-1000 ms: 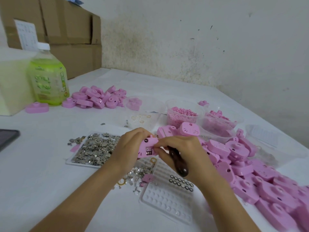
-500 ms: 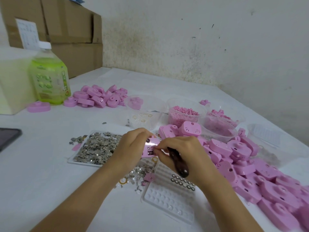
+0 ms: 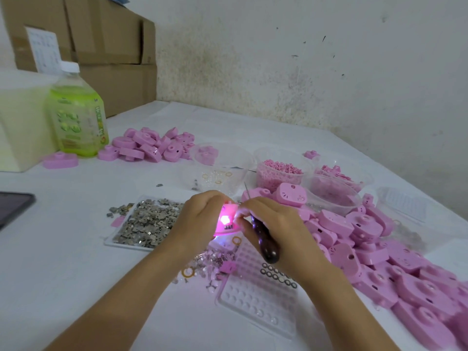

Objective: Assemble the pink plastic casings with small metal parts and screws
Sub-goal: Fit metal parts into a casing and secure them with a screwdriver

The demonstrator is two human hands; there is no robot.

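Held casing (image 3: 227,222) now glows; bottle label (image 3: 76,122) blurred.

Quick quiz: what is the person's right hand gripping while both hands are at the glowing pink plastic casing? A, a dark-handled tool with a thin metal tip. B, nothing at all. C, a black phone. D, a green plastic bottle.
A: the right hand grips a dark-handled tool, whose thin metal tip points up past the fingers. The left hand holds the glowing pink plastic casing.
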